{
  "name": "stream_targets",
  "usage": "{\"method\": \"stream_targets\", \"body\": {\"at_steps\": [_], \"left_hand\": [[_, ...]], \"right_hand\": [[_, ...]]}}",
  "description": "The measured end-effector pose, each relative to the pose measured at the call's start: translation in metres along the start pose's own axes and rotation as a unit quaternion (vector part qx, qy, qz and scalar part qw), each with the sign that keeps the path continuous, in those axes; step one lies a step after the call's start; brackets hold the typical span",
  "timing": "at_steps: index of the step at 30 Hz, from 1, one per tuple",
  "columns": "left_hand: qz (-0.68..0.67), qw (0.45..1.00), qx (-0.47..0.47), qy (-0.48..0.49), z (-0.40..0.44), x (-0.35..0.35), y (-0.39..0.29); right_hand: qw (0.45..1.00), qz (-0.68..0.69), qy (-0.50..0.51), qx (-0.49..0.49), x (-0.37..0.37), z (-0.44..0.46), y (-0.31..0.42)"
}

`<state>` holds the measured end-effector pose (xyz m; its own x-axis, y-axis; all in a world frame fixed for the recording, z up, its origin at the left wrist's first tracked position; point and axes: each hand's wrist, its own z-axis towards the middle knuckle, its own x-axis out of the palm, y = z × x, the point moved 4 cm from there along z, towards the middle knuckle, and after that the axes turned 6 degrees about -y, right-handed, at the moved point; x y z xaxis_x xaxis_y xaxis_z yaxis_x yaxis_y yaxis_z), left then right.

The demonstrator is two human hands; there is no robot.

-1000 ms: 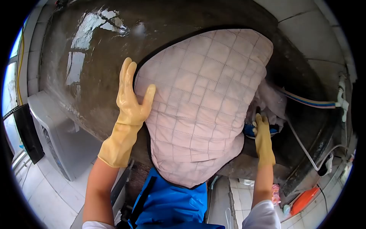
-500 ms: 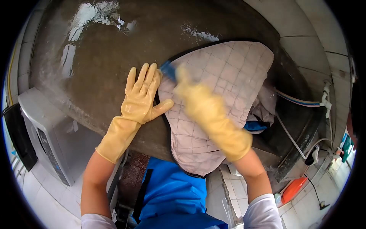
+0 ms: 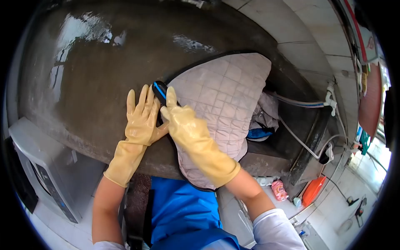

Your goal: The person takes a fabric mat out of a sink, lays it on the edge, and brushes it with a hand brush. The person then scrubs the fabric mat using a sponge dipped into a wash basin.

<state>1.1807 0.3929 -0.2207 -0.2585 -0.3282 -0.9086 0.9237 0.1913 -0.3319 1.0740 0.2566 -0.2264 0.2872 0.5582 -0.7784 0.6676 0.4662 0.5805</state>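
A pale pinkish-grey quilted fabric piece [image 3: 221,91] with dark edging lies on the wet stone slab [image 3: 100,71], its near end hanging over the front edge. My right hand [image 3: 183,121], in a yellow rubber glove, is closed round a black brush with a blue stripe [image 3: 159,91] at the fabric's left edge; its bristles are hidden. My left hand [image 3: 141,118], gloved likewise, lies flat beside that edge with the fingers stretched out. Its thumb reaches toward the fabric, close to my right hand.
Right of the fabric, a bunched grey cloth [image 3: 266,108] with a blue part lies in a sunken basin. A hose [image 3: 300,101] runs from there to a white wall tap [image 3: 330,98]. A grey appliance [image 3: 58,171] stands at left. An orange object [image 3: 313,191] is low at right.
My right hand with the brush has moved left and toward me, to the fabric's left edge. The view has shifted, showing more at right. My left hand stays flat by the edge.
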Motion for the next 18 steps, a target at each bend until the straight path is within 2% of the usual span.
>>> {"method": "stream_targets", "body": {"at_steps": [2, 5, 9, 10, 11, 12, 13, 14, 15, 17, 18], "left_hand": [[-0.002, 0.999, 0.004, -0.032, 0.000, 0.001, 0.000], [0.001, 1.000, 0.010, -0.018, 0.000, 0.001, -0.001], [-0.002, 0.999, 0.019, -0.025, 0.001, 0.001, 0.000], [-0.001, 1.000, 0.018, -0.016, 0.000, 0.002, 0.000], [-0.004, 1.000, 0.024, -0.015, 0.000, 0.003, -0.001], [0.006, 0.999, 0.027, -0.018, 0.002, 0.003, -0.002], [0.018, 0.999, 0.026, -0.019, 0.002, 0.002, -0.002], [0.023, 0.999, 0.027, -0.014, 0.001, 0.003, -0.002], [0.024, 0.999, 0.031, -0.017, 0.002, 0.002, -0.001], [0.033, 0.999, 0.022, 0.000, 0.001, 0.003, -0.002], [0.050, 0.998, 0.036, -0.017, 0.002, 0.004, -0.001]], "right_hand": [[0.990, -0.077, -0.090, -0.073, -0.030, 0.032, -0.059], [0.970, 0.045, -0.211, 0.110, -0.115, 0.037, -0.049], [0.998, -0.067, -0.001, -0.018, -0.036, 0.002, 0.003], [0.993, -0.092, 0.056, -0.045, -0.027, -0.003, 0.005], [0.994, -0.093, 0.052, -0.039, -0.044, 0.009, -0.024], [0.997, -0.004, -0.070, 0.038, -0.092, 0.036, -0.068], [0.972, 0.086, -0.187, 0.113, -0.120, 0.046, -0.099], [0.972, 0.087, -0.187, 0.114, -0.102, 0.037, -0.109], [0.981, -0.072, -0.174, 0.033, -0.065, 0.028, -0.111], [0.992, -0.127, 0.005, -0.009, -0.026, 0.015, -0.036], [0.994, -0.069, 0.088, 0.009, -0.025, 0.012, -0.020]]}}
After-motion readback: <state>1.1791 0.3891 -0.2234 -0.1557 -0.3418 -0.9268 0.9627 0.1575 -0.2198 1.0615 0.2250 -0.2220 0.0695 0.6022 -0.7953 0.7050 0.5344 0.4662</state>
